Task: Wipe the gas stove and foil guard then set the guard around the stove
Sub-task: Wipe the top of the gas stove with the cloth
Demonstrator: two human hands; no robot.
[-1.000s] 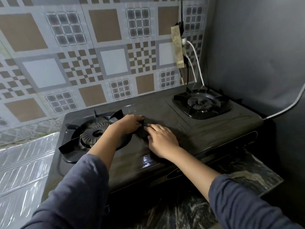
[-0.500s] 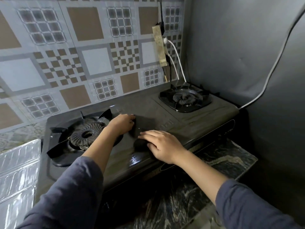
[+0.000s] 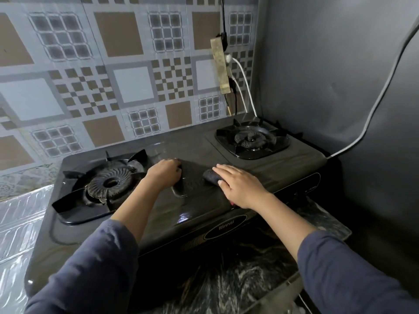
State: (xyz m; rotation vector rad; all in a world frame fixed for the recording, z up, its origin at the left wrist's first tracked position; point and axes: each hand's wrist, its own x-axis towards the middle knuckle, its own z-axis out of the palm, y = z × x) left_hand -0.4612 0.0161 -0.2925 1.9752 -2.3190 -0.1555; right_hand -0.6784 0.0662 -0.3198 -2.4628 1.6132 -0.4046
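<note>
A black two-burner gas stove (image 3: 195, 150) stands on the counter against the tiled wall. A dark cloth (image 3: 192, 180) lies stretched across its middle panel, between the burners. My left hand (image 3: 165, 175) pinches the cloth's left edge beside the left burner (image 3: 108, 184). My right hand (image 3: 240, 184) lies palm down on the bunched right end of the cloth (image 3: 209, 175) and presses it onto the stove top. The silver foil guard (image 3: 20, 225) lies flat on the counter, left of the stove.
The right burner (image 3: 251, 139) sits near the grey side wall. A power strip (image 3: 221, 64) with a white plug and cables hangs on the tiled wall behind it. A grey cable (image 3: 371, 114) runs down the side wall. The dark marbled counter edge (image 3: 238, 279) lies below the stove's front.
My right hand has slid to the right across the middle panel with the bunched cloth under it, stretching the cloth out. My left hand stays by the left burner.
</note>
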